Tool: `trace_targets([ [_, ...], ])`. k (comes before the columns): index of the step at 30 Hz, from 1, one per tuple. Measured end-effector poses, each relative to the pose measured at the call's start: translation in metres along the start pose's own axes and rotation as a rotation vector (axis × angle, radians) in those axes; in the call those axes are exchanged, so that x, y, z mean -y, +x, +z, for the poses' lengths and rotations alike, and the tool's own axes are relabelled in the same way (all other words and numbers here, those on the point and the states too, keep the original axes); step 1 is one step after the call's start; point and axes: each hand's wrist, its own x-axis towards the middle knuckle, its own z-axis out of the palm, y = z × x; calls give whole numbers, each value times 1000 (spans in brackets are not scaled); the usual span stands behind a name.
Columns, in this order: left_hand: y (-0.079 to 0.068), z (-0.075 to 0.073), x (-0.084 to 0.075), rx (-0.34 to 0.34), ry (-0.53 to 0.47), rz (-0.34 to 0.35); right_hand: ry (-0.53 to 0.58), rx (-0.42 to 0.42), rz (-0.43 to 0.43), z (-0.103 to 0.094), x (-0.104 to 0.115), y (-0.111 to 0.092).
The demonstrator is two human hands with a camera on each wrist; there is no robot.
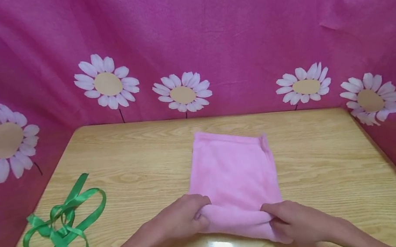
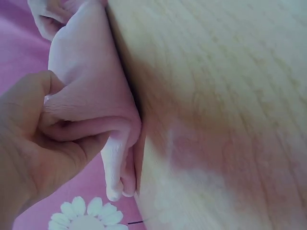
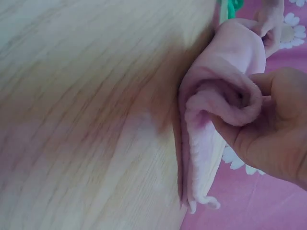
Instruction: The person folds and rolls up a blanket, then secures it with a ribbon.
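A pink cloth (image 1: 234, 170) lies on the wooden table, its far part flat and its near edge rolled over into a thick fold. At the left end of that fold my left hand (image 1: 186, 216) pinches the fabric between thumb and fingers. My right hand (image 1: 298, 220) grips the opposite end the same way. Seen from the right wrist, the cloth (image 3: 225, 91) curls into a loose roll, with the right thumb and fingers (image 3: 273, 120) around its end. In the left wrist view, layered folds of the cloth (image 2: 91, 96) sit between the left thumb and fingers.
A tangled green satin ribbon (image 1: 60, 245) lies on the left side of the wooden table (image 1: 137, 165). A magenta curtain (image 1: 228, 25) printed with white daisies stands around the back and sides of the table. Light glares off the tabletop near its front.
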Motion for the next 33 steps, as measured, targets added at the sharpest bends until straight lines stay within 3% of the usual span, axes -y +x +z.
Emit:
trace_targets([
  [3, 2, -3, 3, -21, -66, -25, 39, 6, 46, -3, -3, 2],
  [10, 7, 0, 10, -168, -90, -58, 35, -40, 134, -3, -10, 7],
  [18, 10, 7, 18, -286, -192, -165, -80, -162, 134, 2, -15, 12],
  [23, 12, 9, 21, -336, -144, -166, -163, -231, 119, 5, -15, 12],
  [27, 12, 10, 21, -379, -48, -152, -328, -338, 59, 11, -13, 8],
  [29, 12, 11, 21, -399, 26, -113, -422, -404, 3, 14, -12, 7],
  [33, 14, 12, 22, -443, 243, 100, -567, -468, -171, 16, -13, 8],
])
